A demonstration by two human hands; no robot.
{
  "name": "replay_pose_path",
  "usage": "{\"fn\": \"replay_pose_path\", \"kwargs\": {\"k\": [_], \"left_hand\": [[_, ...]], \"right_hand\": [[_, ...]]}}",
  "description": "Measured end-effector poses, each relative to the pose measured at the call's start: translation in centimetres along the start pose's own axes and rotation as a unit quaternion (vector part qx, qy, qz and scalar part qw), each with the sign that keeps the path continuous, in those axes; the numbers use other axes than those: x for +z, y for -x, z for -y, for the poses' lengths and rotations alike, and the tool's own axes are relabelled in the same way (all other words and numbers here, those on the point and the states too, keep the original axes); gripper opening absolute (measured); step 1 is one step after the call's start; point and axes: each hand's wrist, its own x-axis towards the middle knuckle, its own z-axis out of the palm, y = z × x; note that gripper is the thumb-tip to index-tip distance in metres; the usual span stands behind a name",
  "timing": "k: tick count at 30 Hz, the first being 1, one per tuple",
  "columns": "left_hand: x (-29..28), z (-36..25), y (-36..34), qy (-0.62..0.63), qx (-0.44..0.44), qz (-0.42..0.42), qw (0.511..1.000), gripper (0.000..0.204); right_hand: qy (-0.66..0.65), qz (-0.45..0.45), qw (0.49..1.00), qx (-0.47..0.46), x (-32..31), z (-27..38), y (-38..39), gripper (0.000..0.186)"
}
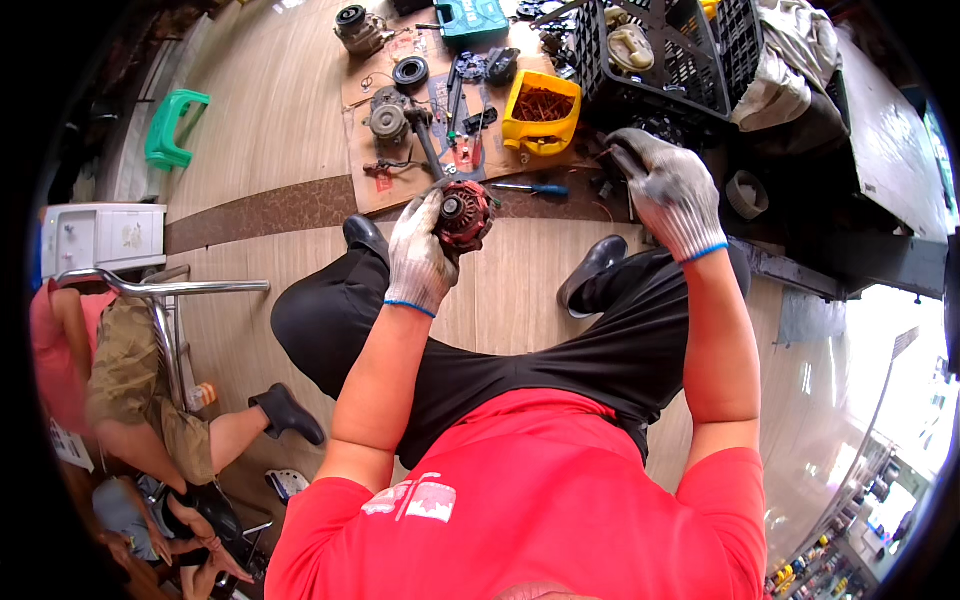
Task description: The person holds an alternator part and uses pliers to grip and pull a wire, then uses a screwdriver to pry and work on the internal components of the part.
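Note:
My left hand (418, 250), in a white knitted glove with a blue cuff, is closed around the edge of a reddish alternator rotor (463, 215). The rotor's round hub faces up, with finned parts around it. Farther right, my right hand (668, 190), gloved the same way, is raised by the dark clutter near the black crate. Its fingers are bent together, and what they hold, if anything, cannot be made out. Between my hands, a screwdriver (545, 189) with a blue handle lies on the floor. A yellow container (541, 143) of rusty-brown pieces stands beyond it.
A cardboard sheet (375, 190) bears a metal housing (388, 120), a black ring (410, 72), a hammer (425, 145) and several tools. Behind stand a teal case (470, 20) and a black crate (655, 95). At left are a green stool (172, 130) and seated people (130, 380).

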Motion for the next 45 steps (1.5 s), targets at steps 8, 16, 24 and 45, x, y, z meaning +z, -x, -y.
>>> {"fn": "replay_pose_path", "kwargs": {"k": [8, 16, 24, 45], "left_hand": [[-0.3, 0.4, -0.3, -0.028, 0.029, -0.051, 0.998, 0.028], [-0.7, 0.9, -0.7, -0.013, 0.046, -0.058, 0.997, 0.019], [-1.5, -0.1, -1.0, 0.043, 0.028, -0.083, 0.995, 0.027], [0.1, -1.9, 0.5, 0.113, -0.082, -0.07, 0.988, 0.028]], "right_hand": [[-0.043, 0.024, 0.999, 0.011, -1.9, 1.0, 5.4, 0.017], [-0.094, 0.062, 0.991, -0.071, -3.7, 5.8, 7.5, 0.016], [-0.1, 0.226, 0.96, -0.129, -1.0, 6.6, 12.4, 0.014], [0.016, 0.088, 0.992, 0.092, -0.7, -4.9, 9.7, 0.025]]}}
